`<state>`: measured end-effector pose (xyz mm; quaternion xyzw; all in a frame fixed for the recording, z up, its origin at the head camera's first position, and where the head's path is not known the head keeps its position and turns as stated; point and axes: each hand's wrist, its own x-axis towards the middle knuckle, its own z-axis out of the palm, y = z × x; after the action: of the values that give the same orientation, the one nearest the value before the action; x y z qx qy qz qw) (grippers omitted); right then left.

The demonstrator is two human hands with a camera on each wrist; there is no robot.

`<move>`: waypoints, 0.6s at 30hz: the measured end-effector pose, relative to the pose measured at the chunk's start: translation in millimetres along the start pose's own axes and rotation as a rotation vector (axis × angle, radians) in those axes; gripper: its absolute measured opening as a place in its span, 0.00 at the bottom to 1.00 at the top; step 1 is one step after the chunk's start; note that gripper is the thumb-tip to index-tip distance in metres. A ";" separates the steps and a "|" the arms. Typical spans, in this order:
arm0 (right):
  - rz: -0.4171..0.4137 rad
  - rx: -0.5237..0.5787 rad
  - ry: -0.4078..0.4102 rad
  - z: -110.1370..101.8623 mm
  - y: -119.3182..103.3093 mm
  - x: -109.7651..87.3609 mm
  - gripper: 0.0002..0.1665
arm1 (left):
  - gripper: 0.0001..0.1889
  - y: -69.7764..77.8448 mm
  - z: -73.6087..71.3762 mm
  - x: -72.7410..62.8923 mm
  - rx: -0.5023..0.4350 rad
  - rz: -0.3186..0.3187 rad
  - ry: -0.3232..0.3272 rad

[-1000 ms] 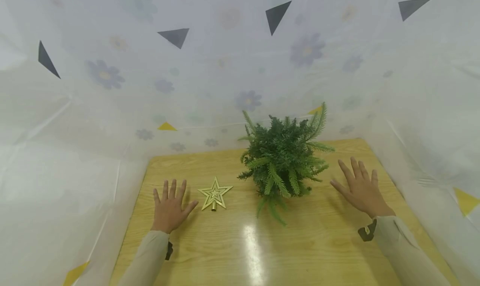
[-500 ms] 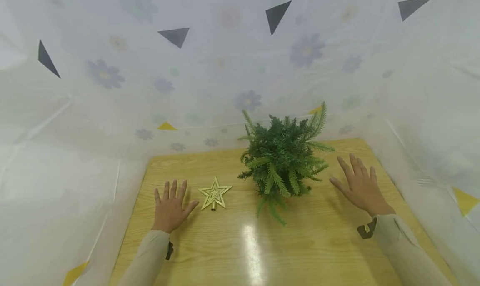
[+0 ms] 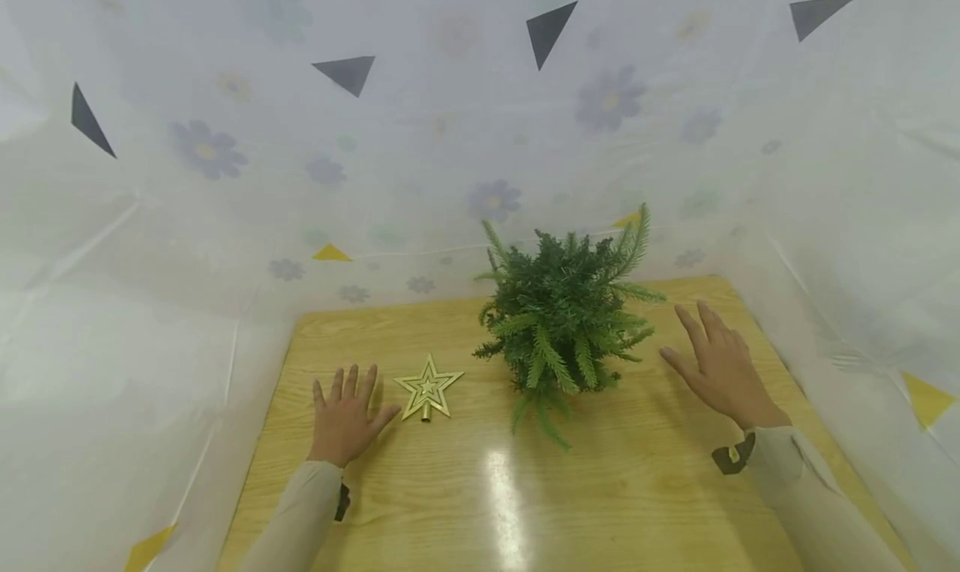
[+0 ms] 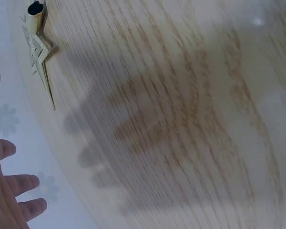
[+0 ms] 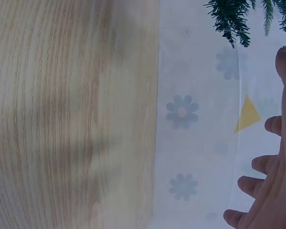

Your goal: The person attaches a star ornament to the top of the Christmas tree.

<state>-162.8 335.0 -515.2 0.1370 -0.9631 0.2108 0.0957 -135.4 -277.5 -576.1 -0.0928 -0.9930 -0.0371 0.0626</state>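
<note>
A gold star tree topper [image 3: 427,388] lies flat on the wooden table, its tube end toward the near side. Just left of it my left hand [image 3: 345,426] is spread above the table, thumb pointing at the star without touching it. In the left wrist view the topper [image 4: 35,38] shows at the upper left. A bushy green artificial fir [image 3: 566,313] stands right of the middle; its base is hidden under the branches. To its right hovers my right hand [image 3: 723,372], fingers extended and holding nothing. Fir branch tips [image 5: 233,21] appear at the top of the right wrist view.
The wooden table [image 3: 600,497] is enclosed at the back and sides by a whitish sheet [image 3: 420,163] with flower prints. Dark and yellow triangles mark the sheet, such as a yellow triangle [image 3: 332,253] low at the back. Light glares off the table's front middle.
My right hand has risen slightly forward and turned, its outer fingers now less spread in view. The left hand has shifted a little to the right. Star and fir stay put.
</note>
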 end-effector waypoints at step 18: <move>-0.038 0.066 0.070 -18.9 -21.4 5.6 0.46 | 0.43 8.5 1.8 -4.5 -0.024 -0.029 -0.072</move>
<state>-159.2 323.2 -488.9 0.1507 -0.9490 0.2450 0.1286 -129.7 -269.8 -577.9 -0.0805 -0.9954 -0.0465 0.0251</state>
